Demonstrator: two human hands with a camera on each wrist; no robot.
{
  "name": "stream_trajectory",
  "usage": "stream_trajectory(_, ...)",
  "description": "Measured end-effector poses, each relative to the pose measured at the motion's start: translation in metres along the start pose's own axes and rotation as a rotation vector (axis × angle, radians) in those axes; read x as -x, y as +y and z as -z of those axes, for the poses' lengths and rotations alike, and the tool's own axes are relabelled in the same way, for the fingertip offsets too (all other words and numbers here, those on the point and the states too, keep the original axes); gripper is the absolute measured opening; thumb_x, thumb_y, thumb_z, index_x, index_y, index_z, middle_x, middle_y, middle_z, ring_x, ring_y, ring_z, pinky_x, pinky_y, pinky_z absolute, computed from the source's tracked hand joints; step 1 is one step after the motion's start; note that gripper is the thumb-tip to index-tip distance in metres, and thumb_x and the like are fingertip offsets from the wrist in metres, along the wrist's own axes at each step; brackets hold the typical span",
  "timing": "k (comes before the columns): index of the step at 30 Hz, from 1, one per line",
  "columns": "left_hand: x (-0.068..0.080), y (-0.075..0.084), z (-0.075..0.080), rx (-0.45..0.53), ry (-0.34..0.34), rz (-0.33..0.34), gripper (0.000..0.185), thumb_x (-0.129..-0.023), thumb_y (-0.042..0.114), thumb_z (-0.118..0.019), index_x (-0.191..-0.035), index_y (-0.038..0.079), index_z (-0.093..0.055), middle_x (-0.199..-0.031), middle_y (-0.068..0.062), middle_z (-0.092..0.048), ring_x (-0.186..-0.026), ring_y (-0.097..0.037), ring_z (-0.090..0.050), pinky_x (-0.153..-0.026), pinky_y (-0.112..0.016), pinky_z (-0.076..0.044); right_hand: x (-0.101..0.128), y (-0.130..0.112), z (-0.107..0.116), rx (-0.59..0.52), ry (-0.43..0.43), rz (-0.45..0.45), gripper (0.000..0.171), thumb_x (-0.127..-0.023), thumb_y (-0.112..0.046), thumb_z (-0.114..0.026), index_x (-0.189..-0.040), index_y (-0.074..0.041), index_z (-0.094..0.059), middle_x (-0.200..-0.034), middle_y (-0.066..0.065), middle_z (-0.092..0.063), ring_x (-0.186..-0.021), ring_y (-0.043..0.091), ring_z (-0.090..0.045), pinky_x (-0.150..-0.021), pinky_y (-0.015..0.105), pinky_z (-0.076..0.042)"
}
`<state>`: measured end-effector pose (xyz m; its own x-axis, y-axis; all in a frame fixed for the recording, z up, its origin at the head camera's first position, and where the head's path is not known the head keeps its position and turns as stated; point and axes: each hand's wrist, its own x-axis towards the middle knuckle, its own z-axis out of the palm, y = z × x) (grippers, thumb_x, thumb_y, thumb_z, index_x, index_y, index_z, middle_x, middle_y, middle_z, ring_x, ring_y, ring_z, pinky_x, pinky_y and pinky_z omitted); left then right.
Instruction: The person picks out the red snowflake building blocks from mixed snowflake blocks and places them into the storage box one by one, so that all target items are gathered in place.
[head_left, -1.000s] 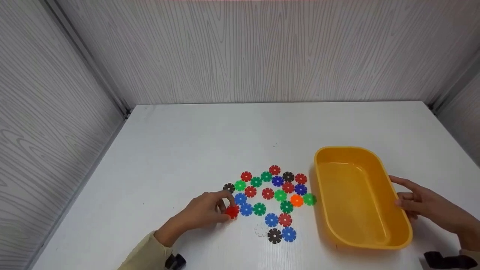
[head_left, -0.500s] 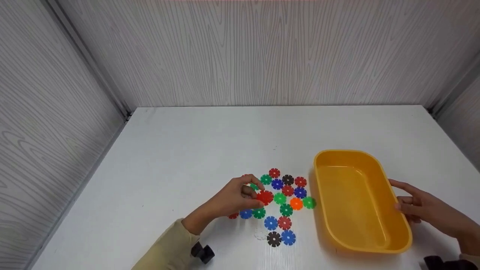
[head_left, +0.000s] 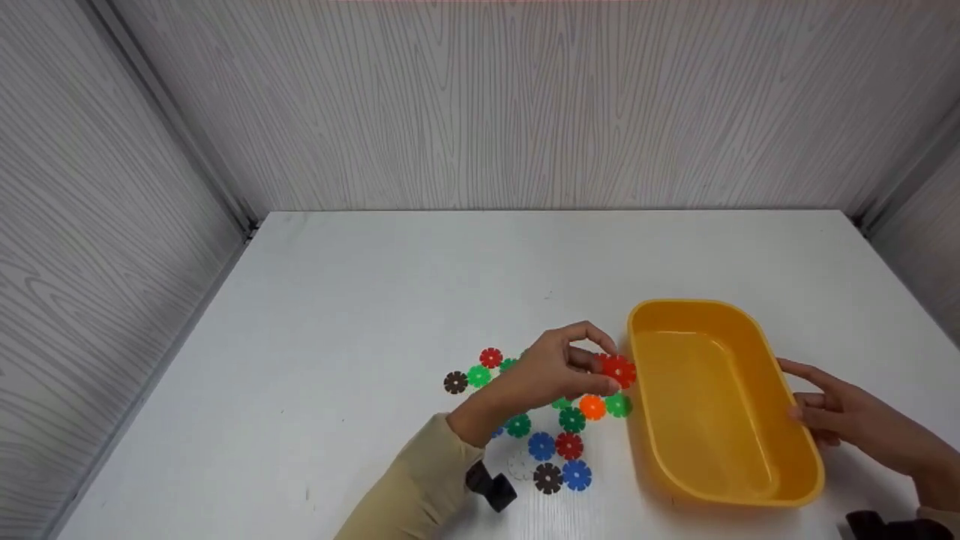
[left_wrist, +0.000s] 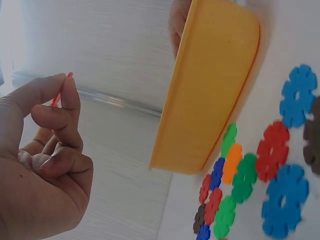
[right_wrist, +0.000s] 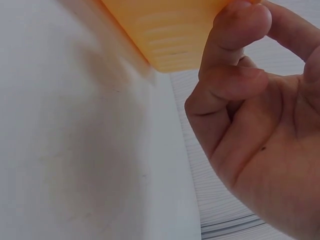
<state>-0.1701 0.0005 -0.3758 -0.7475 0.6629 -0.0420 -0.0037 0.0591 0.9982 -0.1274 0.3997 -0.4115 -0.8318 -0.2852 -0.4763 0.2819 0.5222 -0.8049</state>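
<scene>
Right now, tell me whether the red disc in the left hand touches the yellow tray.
Apart. The left wrist view shows it: a wide gap lies between the red disc and the yellow tray.

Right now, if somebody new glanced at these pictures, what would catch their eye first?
Probably the big yellow tray on the right of the white table, with the right hand at its right rim. Next, likely the bright red disc pinched in the left hand, just left of the tray in the head view, and the colourful notched discs spread below and around that hand.
</scene>
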Motion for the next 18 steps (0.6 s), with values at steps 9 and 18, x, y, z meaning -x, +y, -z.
stream_trajectory(9, -0.026, -0.003, -0.032, 0.164, -0.041, 0.05, 0.027, -0.085, 0.009, -0.072, -0.107, 0.017, -0.06, -0.088, -0.003, -0.072, -0.072, -0.023, -0.063, -0.063, -0.016, -0.052, -0.001, 0.0, 0.001, -0.013, -0.018, 0.025, 0.079, -0.101, -0.032, -0.048, -0.153, -0.004, 0.004, -0.082, -0.005, -0.059, -0.066, 0.015, -0.05, -0.064, 0.023, -0.044)
stream_trajectory(18, -0.042, 0.003, -0.056, 0.069, -0.071, 0.057, 0.025, -0.084, 0.009, -0.073, -0.103, 0.02, -0.061, -0.076, 0.002, -0.068, -0.062, -0.012, -0.053, -0.054, -0.018, -0.042, 0.002, 0.001, 0.0, -0.003, -0.001, 0.046, 0.071, -0.102, -0.03, -0.047, -0.154, -0.01, -0.002, -0.079, -0.006, -0.057, -0.063, 0.012, -0.05, -0.063, 0.022, -0.044)
